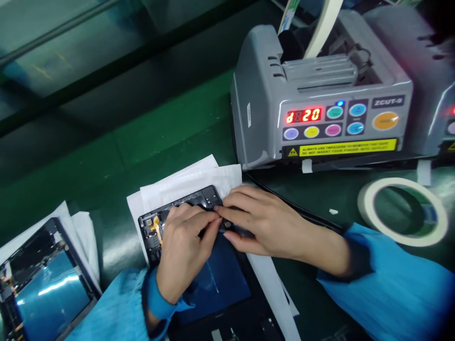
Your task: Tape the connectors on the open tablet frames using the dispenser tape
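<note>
An opened tablet (227, 270) with a blue inner panel lies tilted on white sheets in front of me. My left hand (188, 241) is over its upper half, thumb and forefinger pinched together; what lies between them, if anything, is hidden. From the right, my right hand (263, 222) reaches to the same spot, its fingertips nearly meeting the left ones. The fingers of that hand are closed around a small dark part (236, 228) at the tablet's edge; whether it is loose or attached I cannot tell. An orange flex cable (156, 228) shows left of my left hand.
A grey tape dispenser (259, 113) with a red lit display stands at the back right, another beside it. Cut tape pieces (307, 166) hang from their fronts. A tape roll (366, 213) lies at right. Another opened tablet (53, 293) rests on paper at left.
</note>
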`<act>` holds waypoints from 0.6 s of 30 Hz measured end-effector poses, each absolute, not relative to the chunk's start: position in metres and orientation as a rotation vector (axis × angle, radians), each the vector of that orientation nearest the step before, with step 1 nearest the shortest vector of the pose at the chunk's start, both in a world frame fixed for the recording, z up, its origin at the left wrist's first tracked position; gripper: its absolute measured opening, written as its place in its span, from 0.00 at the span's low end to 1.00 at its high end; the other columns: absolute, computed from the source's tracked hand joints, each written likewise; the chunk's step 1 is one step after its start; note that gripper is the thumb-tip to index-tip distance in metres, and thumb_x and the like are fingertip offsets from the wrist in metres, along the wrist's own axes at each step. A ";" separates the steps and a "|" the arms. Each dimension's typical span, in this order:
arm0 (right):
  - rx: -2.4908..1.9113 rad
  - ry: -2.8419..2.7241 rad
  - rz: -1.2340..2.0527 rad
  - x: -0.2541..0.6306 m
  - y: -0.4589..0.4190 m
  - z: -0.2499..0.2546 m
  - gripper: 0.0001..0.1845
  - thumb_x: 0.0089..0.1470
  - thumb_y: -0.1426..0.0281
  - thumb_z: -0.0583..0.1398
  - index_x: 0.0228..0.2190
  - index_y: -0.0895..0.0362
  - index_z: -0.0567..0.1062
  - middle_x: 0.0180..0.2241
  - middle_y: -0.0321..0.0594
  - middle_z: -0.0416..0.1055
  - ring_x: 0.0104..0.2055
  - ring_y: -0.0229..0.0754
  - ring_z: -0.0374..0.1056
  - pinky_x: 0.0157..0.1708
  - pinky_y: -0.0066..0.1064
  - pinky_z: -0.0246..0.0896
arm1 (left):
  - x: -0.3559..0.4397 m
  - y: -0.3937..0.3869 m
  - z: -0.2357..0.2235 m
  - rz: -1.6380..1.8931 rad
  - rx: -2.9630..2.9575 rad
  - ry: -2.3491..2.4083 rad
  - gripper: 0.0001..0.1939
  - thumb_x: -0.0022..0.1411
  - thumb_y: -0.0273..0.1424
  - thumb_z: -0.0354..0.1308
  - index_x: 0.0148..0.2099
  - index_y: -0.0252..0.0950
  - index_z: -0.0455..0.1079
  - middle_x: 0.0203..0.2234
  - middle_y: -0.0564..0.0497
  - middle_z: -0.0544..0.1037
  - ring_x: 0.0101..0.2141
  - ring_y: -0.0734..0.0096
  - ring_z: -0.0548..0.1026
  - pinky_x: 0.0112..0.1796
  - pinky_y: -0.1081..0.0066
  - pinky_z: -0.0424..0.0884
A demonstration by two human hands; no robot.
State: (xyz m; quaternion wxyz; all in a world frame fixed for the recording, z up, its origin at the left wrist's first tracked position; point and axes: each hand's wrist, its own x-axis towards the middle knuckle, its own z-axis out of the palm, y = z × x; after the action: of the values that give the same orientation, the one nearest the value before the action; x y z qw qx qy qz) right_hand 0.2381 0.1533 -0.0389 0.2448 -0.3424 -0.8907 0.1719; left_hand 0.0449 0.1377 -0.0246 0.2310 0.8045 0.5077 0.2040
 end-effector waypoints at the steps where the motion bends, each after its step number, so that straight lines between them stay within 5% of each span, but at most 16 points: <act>1: -0.933 -2.441 0.443 0.238 0.153 -0.039 0.14 0.56 0.68 0.57 0.40 0.63 0.75 0.37 0.46 0.71 0.42 0.46 0.65 0.40 0.38 0.69 | 0.044 0.137 -0.025 0.560 2.214 1.398 0.05 0.64 0.26 0.57 0.34 0.37 0.72 0.26 0.54 0.74 0.30 0.69 0.67 0.33 0.65 0.59; 18: -0.876 -2.491 0.244 0.237 0.144 -0.046 0.15 0.56 0.69 0.58 0.43 0.64 0.75 0.37 0.46 0.73 0.44 0.47 0.67 0.42 0.39 0.71 | 0.038 0.133 -0.025 0.570 2.201 1.474 0.06 0.65 0.27 0.55 0.35 0.36 0.72 0.28 0.52 0.74 0.33 0.67 0.69 0.36 0.63 0.62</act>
State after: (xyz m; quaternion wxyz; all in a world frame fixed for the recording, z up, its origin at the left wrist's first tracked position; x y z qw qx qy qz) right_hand 0.2368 0.1442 -0.0455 0.2424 -0.3204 -0.9114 0.0892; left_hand 0.0375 0.1330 -0.0252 0.2143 0.7935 0.5312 0.2056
